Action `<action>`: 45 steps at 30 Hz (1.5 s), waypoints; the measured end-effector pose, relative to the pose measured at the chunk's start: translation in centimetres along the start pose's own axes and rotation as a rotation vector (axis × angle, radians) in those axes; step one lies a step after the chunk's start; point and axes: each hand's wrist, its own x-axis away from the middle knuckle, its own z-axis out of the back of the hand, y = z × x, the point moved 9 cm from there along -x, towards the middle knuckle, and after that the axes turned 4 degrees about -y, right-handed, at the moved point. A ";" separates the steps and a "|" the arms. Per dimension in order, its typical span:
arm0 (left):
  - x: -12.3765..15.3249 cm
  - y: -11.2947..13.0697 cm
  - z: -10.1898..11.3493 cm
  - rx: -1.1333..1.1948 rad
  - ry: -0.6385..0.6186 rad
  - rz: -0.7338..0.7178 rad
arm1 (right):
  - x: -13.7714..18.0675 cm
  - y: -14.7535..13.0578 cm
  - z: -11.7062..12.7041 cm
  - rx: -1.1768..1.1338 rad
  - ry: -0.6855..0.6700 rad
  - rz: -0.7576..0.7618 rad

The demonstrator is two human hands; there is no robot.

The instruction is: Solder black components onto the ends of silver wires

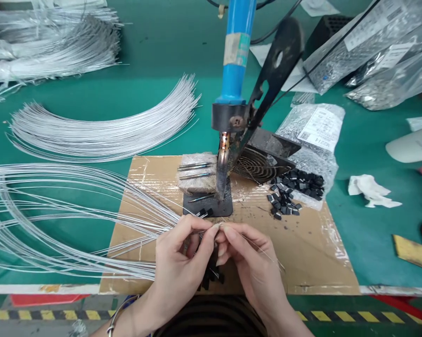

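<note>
My left hand (182, 252) is closed, thumb and forefinger pinched together. Long thin white wires (133, 267) run from the left into and behind it. Opposite it, my right hand (253, 252) is also pinched shut, its fingertips touching those of the left. A fine wire (263, 252) comes out across the right fingers. What lies exactly between the fingertips is too small to make out. Small black parts (211, 278) show below the hands, partly hidden, and more sit just above the left fingers. Over the hands stands a blue-handled soldering iron (233, 65), its tip pointing down.
A cardboard sheet (309, 262) covers the front of the green table. Behind my hands are a worn pad (196, 187) and a coiled holder (255, 166). Loose black parts (284, 201) spill from a plastic bag (316, 131). A curved white wire bundle (101, 135) lies left.
</note>
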 end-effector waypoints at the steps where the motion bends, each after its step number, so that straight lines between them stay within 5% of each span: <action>1: 0.0 -0.1 0.1 0.004 0.007 0.003 | 0.0 -0.2 0.3 0.033 -0.015 0.007; 4: -0.3 -0.2 0.3 0.016 0.024 0.025 | 0.5 -2.4 2.4 0.222 -0.009 0.111; 8: -0.5 -0.7 0.2 0.077 0.005 0.092 | 3.4 -9.1 7.9 0.809 0.425 0.492; 10: -0.6 -0.8 0.2 0.099 0.001 0.105 | 4.6 -11.4 8.7 1.159 0.556 0.630; 13: -0.6 -0.8 0.2 0.104 0.001 0.099 | 4.4 -12.1 7.9 1.563 0.492 0.748; 16: -0.6 -0.7 0.3 0.092 0.002 0.087 | 3.8 -11.6 7.0 1.721 0.363 0.827; 20: -0.6 -0.5 0.4 0.071 0.000 0.080 | 3.4 -11.3 6.7 1.727 0.294 0.865; 25: -0.7 -0.5 0.3 0.072 -0.007 0.096 | 3.7 -11.2 7.0 1.702 0.374 0.841; 29: -0.6 -0.8 0.5 0.060 -0.002 0.113 | 4.1 -11.0 7.9 1.180 0.440 0.660; 33: -0.6 -0.9 0.4 0.054 -0.016 0.130 | 3.3 -9.2 6.4 0.739 0.296 0.506; 45: -0.8 -0.7 0.7 0.055 -0.045 0.154 | 1.4 -6.7 2.6 0.491 0.172 0.273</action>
